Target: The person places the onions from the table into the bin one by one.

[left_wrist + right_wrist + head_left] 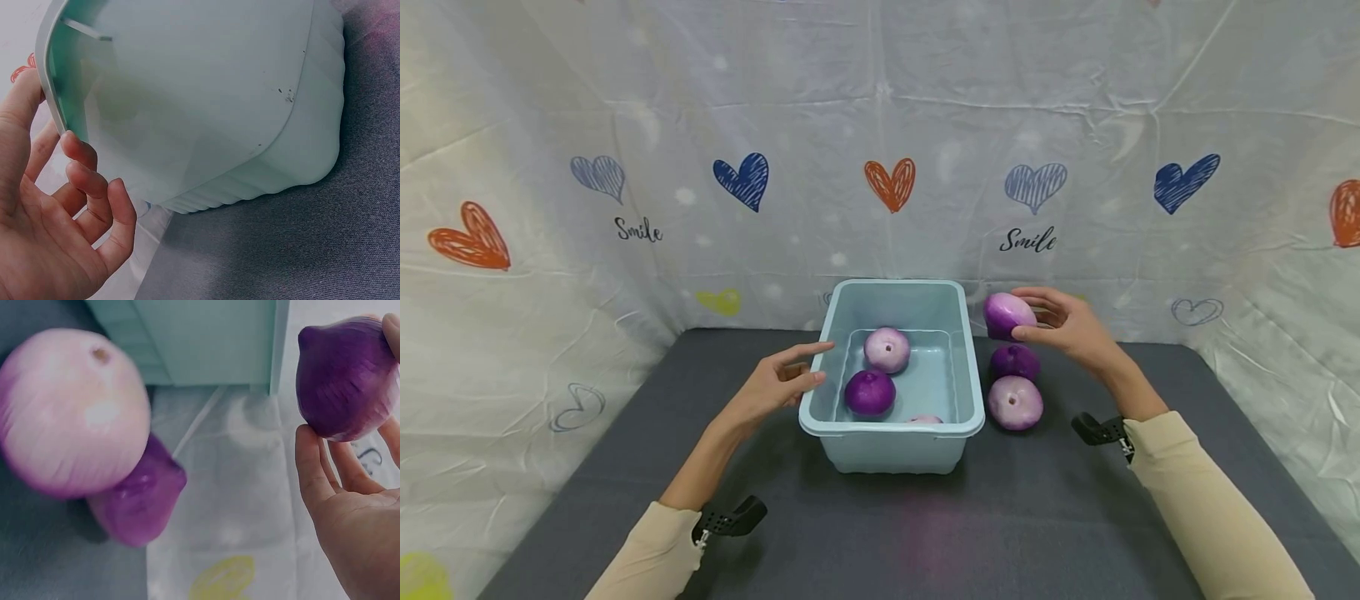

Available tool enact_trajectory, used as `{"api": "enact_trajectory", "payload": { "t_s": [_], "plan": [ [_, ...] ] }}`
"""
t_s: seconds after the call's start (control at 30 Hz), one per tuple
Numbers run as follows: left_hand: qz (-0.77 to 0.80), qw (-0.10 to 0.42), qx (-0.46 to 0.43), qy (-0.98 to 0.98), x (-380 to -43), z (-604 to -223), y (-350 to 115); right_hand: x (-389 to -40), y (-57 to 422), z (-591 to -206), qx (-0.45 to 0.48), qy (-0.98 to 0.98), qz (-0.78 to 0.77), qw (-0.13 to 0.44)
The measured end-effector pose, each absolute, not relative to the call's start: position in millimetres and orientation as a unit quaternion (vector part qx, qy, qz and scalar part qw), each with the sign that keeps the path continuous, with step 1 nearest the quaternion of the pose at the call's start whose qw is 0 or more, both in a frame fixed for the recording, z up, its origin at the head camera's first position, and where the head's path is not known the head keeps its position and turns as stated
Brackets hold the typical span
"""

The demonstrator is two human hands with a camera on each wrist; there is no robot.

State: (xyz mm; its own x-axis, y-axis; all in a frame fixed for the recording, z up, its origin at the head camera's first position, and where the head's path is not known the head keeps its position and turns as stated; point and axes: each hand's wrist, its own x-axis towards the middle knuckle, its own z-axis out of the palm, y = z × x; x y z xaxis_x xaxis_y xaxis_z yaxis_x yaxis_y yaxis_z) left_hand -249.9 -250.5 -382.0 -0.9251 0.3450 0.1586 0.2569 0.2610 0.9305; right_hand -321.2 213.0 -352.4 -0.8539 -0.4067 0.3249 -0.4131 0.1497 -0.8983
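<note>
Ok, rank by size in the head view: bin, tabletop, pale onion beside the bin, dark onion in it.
1. Tabletop
2. Bin
3. Pale onion beside the bin, dark onion in it: too alike to rank.

In the right hand's (1067, 329) grip, a glossy, smooth-skinned purple round onion (1009, 315) with fine streaks is held. Just below the grip, a shiny dark-purple onion (1015, 362) and a pale pink-white onion (1015, 403), marked by soft highlights, are seen. Beside the grip, smooth, faintly sheened plastic is shown by the pale-blue rectangular tub (891, 429), its lower wall rippled and dark-specked. Beneath, matt, finely woven texture is displayed by the dark-grey cloth (880, 525); behind, satiny creases by the white heart-printed sheet (820, 225).
</note>
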Motion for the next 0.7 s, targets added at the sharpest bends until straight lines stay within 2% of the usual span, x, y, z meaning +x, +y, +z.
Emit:
{"api": "enact_trajectory", "payload": {
  "t_s": [0.7],
  "plan": [
    [0.574, 0.034, 0.195, 0.794, -252, -385, -251, -327, 161, -334, 0.322, -0.723, 0.612, -0.01]
  ]
}}
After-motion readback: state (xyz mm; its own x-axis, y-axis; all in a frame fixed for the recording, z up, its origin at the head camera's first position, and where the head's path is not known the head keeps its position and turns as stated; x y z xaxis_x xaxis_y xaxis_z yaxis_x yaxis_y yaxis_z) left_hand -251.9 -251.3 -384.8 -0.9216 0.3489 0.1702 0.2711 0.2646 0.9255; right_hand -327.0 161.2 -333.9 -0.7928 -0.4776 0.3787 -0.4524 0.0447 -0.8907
